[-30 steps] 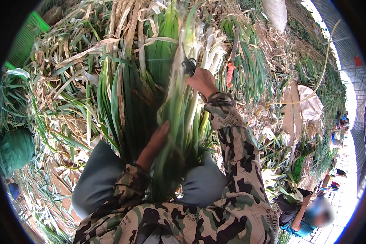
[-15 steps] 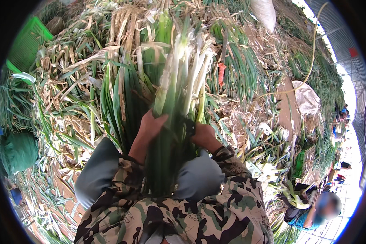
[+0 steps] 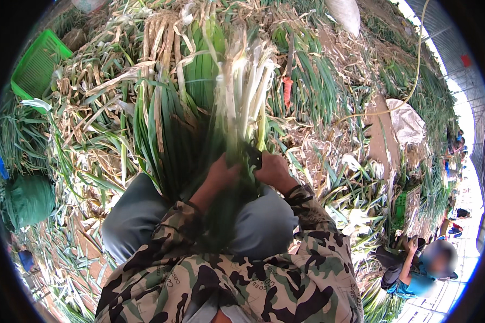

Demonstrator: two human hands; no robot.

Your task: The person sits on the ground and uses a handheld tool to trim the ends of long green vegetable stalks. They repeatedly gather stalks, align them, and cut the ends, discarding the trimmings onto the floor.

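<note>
My left hand (image 3: 223,171) is closed round a bundle of long green onions (image 3: 242,97), their pale stems pointing away from me and their dark green leaves, blurred by motion, hanging between my knees. Just right of it my right hand (image 3: 269,169) is closed on a dark hand tool (image 3: 253,155), perhaps clippers, beside the stems; its blades are hard to make out. A heap of leeks or green onions (image 3: 167,134) lies beneath, with dry straw-coloured leaves (image 3: 156,37) at its far side.
A green crate (image 3: 37,62) and a green sack (image 3: 29,199) lie at left. At right are white sacks (image 3: 407,121), a pale hose (image 3: 388,111), an orange-red object (image 3: 287,89) and a co-worker in blue (image 3: 417,266). Cut leaves (image 3: 328,151) cover the ground around me.
My right hand, with the dark tool, has come down toward me from high on the stems. My left hand has shifted up and inward on the bundle, then slightly back toward me.
</note>
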